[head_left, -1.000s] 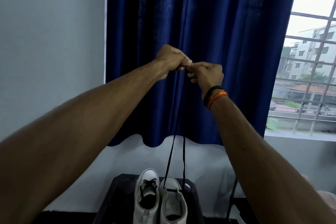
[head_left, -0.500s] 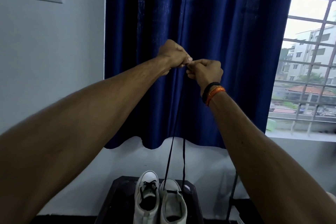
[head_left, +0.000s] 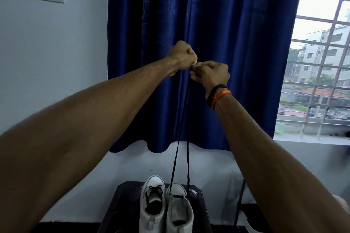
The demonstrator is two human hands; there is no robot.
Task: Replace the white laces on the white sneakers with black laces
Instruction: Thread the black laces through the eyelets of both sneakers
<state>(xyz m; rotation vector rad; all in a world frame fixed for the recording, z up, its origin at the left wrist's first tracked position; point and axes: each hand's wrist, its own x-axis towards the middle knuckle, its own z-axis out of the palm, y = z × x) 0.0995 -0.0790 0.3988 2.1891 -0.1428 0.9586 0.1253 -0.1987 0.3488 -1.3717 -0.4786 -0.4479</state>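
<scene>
I pinch both ends of the black lace together high up, left hand and right hand touching. I judge this evens the ends above the right sneaker.

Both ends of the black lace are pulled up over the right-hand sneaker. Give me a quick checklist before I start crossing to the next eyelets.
1. Both ends held: left hand and right hand each pinch the black lace at the top. Ok.
2. Ends level: tips hidden inside the grip. Cannot tell.
3. Strands untangled: two separate lines run down to the right sneaker. Ok.
4. Lace bar flat across the bottom eyelets: a dark bar shows there. Ok.
5. Left sneaker laced in black: ok.
6. Sneakers steady on the dark stool: both stand side by side. Ok.
</scene>
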